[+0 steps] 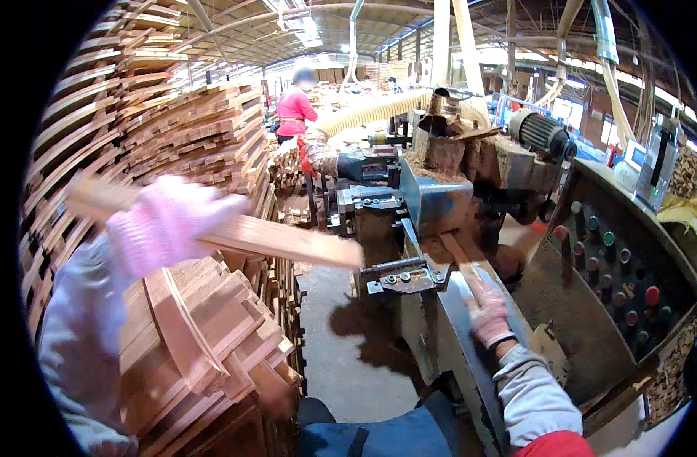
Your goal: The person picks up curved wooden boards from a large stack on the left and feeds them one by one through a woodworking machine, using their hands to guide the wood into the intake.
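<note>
My left hand [162, 225], in a pink knit glove, is closed around a wooden slat [287, 242] and holds it up above a stack of curved wooden pieces [185, 327]. The hand and the slat's far left end are blurred by motion. On the right, my gloved right hand [488, 314] grips the near end of another wooden strip [457, 251]. That strip lies along the metal bed [470, 286] of a woodworking machine, and its far end runs in under the blue hood [436, 199]. What the strip meets under there is hidden.
Tall piles of curved slats [188, 129] rise at the left. A slanted control panel [619, 266] with several coloured buttons stands at the right, a motor [543, 131] behind it. A ribbed dust hose [375, 113] crosses the back. Farther off is a person in red [294, 110].
</note>
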Demonstrator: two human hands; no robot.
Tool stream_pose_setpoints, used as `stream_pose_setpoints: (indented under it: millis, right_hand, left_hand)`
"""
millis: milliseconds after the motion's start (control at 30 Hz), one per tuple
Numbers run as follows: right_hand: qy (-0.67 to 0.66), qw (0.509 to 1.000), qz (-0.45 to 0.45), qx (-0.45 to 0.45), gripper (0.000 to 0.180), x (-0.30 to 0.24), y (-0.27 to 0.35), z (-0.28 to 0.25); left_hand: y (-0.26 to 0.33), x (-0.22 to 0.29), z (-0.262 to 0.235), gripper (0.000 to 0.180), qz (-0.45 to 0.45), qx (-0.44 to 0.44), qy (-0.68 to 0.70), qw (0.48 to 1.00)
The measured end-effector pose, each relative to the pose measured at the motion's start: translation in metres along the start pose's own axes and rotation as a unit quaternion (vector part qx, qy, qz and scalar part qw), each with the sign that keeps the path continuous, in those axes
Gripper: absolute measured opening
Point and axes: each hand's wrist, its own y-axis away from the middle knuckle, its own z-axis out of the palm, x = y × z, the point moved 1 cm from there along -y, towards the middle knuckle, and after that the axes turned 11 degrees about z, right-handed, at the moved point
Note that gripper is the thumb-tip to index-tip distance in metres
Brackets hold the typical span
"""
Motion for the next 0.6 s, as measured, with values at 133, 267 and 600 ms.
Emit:
stream_pose_setpoints:
  millis: [133,267,600]
  right_hand:
    - [-0.188,0.962,-0.198,0.005,0.087,-0.131,0.016,-0.036]
    - [-0.143,0.984,-0.05,-0.094,0.097,-0.139,0.076,-0.071]
    - [0.211,0.953,0.197,-0.096,0.081,-0.034,0.287,-0.17]
  left_hand:
    - [-0.086,0.046,0.0,0.045,0.136,-0.066,0.021,0.988]
    - [-0.188,0.123,0.007,0.045,0.244,-0.063,0.026,0.967]
    - [-0.045,-0.015,0.02,0.046,-0.029,-0.046,-0.082,0.995]
